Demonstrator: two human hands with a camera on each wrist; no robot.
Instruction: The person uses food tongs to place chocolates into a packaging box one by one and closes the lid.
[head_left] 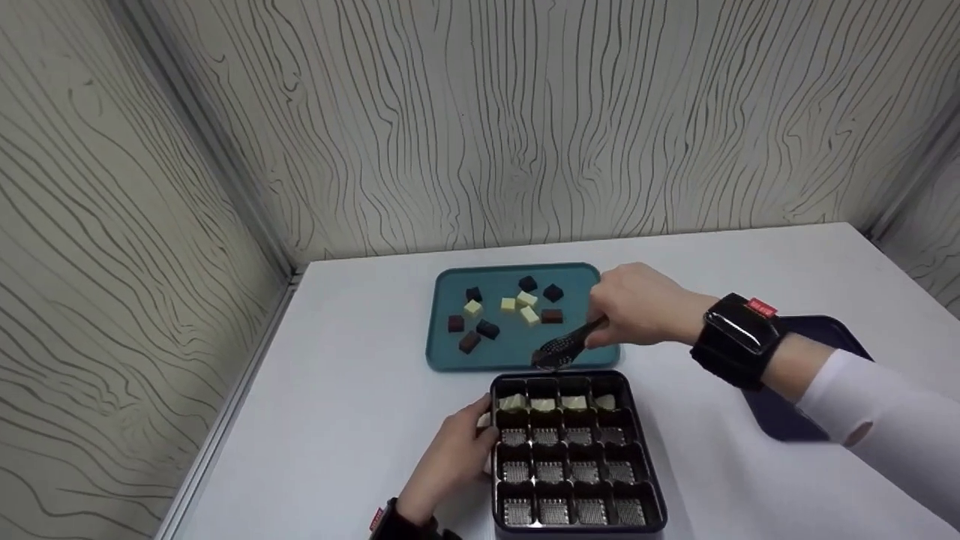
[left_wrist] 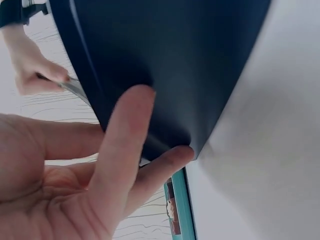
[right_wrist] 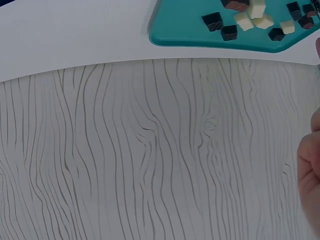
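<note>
A black compartment box [head_left: 571,450] stands near the front of the white table. Cream-white chocolate pieces [head_left: 543,405] sit in its far row; the nearer rows show bare textured bottoms. My left hand [head_left: 454,444] holds the box's left side; in the left wrist view, fingers lie against the dark outer wall [left_wrist: 175,60] and one passes behind its rim. My right hand [head_left: 636,304] grips black perforated tongs [head_left: 570,343] above the near edge of the teal tray [head_left: 442,360]. A small brown piece [head_left: 536,358] appears at their tip. Brown, dark and white chocolate pieces [head_left: 527,298] lie scattered on the tray.
A dark blue tray or lid [head_left: 780,412] lies on the table at the right, partly under my right forearm. Wood-grain patterned panels [head_left: 480,150] stand behind the table and along its left. The teal tray lies just beyond the box.
</note>
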